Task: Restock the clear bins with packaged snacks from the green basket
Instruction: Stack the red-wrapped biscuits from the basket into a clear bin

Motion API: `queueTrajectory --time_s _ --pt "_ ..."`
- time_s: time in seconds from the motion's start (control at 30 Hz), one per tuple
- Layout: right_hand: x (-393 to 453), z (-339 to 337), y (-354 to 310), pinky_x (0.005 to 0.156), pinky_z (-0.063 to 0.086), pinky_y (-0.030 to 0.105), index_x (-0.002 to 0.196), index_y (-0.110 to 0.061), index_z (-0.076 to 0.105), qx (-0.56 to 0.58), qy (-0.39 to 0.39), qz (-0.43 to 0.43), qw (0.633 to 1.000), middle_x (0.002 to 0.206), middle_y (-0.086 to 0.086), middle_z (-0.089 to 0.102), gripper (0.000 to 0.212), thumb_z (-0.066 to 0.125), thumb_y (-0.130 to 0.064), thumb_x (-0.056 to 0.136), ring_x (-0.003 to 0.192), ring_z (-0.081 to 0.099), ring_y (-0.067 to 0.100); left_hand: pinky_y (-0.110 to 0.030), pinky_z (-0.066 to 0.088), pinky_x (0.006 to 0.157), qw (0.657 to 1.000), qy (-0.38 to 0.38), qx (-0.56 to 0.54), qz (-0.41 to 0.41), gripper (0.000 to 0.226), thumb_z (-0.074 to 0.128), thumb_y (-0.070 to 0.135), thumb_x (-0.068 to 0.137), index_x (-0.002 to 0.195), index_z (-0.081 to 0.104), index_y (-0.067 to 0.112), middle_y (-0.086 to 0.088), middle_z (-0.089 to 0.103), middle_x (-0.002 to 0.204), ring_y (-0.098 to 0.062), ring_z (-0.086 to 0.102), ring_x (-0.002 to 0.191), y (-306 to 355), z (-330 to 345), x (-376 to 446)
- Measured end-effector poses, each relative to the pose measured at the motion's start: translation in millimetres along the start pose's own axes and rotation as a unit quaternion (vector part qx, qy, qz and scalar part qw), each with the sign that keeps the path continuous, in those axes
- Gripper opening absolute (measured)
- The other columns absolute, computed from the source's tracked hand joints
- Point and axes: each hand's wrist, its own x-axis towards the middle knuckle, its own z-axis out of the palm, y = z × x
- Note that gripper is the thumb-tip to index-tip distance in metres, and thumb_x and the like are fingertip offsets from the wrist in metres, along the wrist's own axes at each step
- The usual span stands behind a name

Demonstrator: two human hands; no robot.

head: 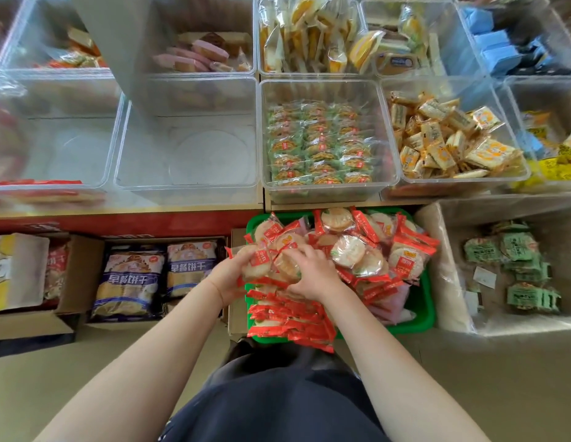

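The green basket [421,314] sits on the floor directly before the person, below the front edge of the shelf of clear bins, and is heaped with round rice crackers in red-ended clear wrappers [351,253]. Both hands work at the basket's near-left corner. The left hand [228,277] has its grip curled round a cluster of these packets at the basket's left rim; the right hand [309,272] lies just beside it, fingers bent down over the adjoining packets, apparently gathering them into the same bundle.

The empty clear bin [185,148] stands above and to the left of the basket, on the left hand's side, so that hand is the nearer; a lift up and leftward looks like the coming move. The bin straight above the basket already holds rows of green-wrapped crackers [319,145]. The packets are round, with no marked long axis; their red seams point in mixed directions.

Left of the basket, cartons hold large bags [128,279] printed 早餐饼干. The red labels on the cracker packets carry writing too small to read.
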Motion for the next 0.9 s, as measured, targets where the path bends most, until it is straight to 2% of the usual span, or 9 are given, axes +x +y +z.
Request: queueTrajectory --time_s 0.17,0.23,0.37,0.5,0.57,0.67,0.7,0.8,0.9 --pt "4 1 6 0.114 0.032 0.053 0.149 -0.036 0.031 0.043 0.002 0.026 0.999 0.157 0.004 0.026 0.08 0.075 -0.029 0.083 0.139 0.03 0.034 -0.045 0.051 0.096 0.999 -0.032 0.023 -0.006 0.044 0.059 0.044 0.095 0.125 0.061 0.012 -0.012 0.072 0.115 -0.029 0.066 0.11 -8 -2 10" --pt "5 -3 10 0.113 0.035 0.053 0.149 -0.036 0.031 0.072 -0.013 0.037 0.997 0.153 0.006 0.029 0.081 0.076 -0.03 0.082 0.138 0.033 0.034 -0.049 0.048 0.101 0.998 -0.033 0.045 -0.005 0.046 0.059 0.045 0.094 0.126 0.061 0.011 -0.012 0.072 0.114 -0.03 0.066 0.111 -7 0 10" --pt "3 -14 15 0.104 0.044 0.052 0.146 -0.035 0.037 0.122 -0.033 0.073 0.989 0.145 0.008 0.033 0.075 0.069 -0.033 0.079 0.127 0.043 0.034 -0.048 0.049 0.1 0.999 -0.017 0.044 -0.008 0.045 0.063 0.044 0.092 0.122 0.062 0.011 -0.011 0.073 0.11 -0.029 0.066 0.109 -4 5 13" --pt "-7 -36 15 0.102 0.044 0.049 0.128 -0.03 0.054 0.175 0.028 0.078 0.981 0.128 0.003 0.048 0.047 0.06 -0.036 0.082 0.119 0.048 0.027 -0.036 0.055 0.071 0.998 0.009 -0.059 0.033 0.032 0.064 0.036 0.093 0.112 0.062 0.011 -0.011 0.072 0.103 -0.024 0.069 0.089 7 10 12" --pt "-11 -47 16 0.086 0.051 0.038 0.116 -0.021 0.061 0.269 0.086 0.078 0.956 0.113 0.0 0.059 0.034 0.058 -0.035 0.084 0.102 0.056 0.019 -0.032 0.053 0.063 0.994 0.011 -0.098 0.054 0.029 0.064 0.033 0.092 0.112 0.062 0.011 -0.009 0.073 0.1 -0.021 0.069 0.082 14 9 12" --pt "-11 -56 15 0.067 0.042 0.029 0.102 -0.012 0.065 0.413 0.163 0.085 0.892 0.088 -0.003 0.061 0.029 0.057 -0.038 0.09 0.085 0.056 0.016 -0.028 0.053 0.058 0.986 -0.011 -0.142 0.09 0.027 0.062 0.03 0.093 0.117 0.061 0.017 -0.006 0.073 0.102 -0.017 0.07 0.081 26 3 9" --pt "-9 -58 15 0.066 0.042 0.029 0.099 -0.01 0.065 0.46 0.184 0.101 0.863 0.085 -0.003 0.062 0.032 0.057 -0.04 0.092 0.083 0.057 0.016 -0.029 0.053 0.061 0.981 -0.014 -0.164 0.104 0.028 0.062 0.029 0.094 0.12 0.06 0.019 -0.006 0.072 0.107 -0.017 0.069 0.084 31 0 6" --pt "-2 -61 10 0.079 0.05 0.035 0.099 -0.01 0.065 0.55 0.231 0.158 0.787 0.103 0.009 0.069 0.036 0.056 -0.044 0.094 0.095 0.063 0.024 -0.033 0.054 0.075 0.976 -0.005 -0.167 0.138 0.028 0.065 0.025 0.092 0.119 0.06 0.017 -0.008 0.07 0.113 -0.021 0.068 0.095 43 -14 0" --pt "2 -60 -5 0.081 0.052 0.033 0.096 -0.014 0.063 0.585 0.236 0.136 0.764 0.103 0.008 0.068 0.034 0.056 -0.048 0.096 0.095 0.064 0.024 -0.046 0.052 0.093 0.991 0.003 -0.032 0.132 0.035 0.069 0.022 0.089 0.122 0.061 0.013 -0.016 0.069 0.116 -0.028 0.067 0.102 45 -27 -2"
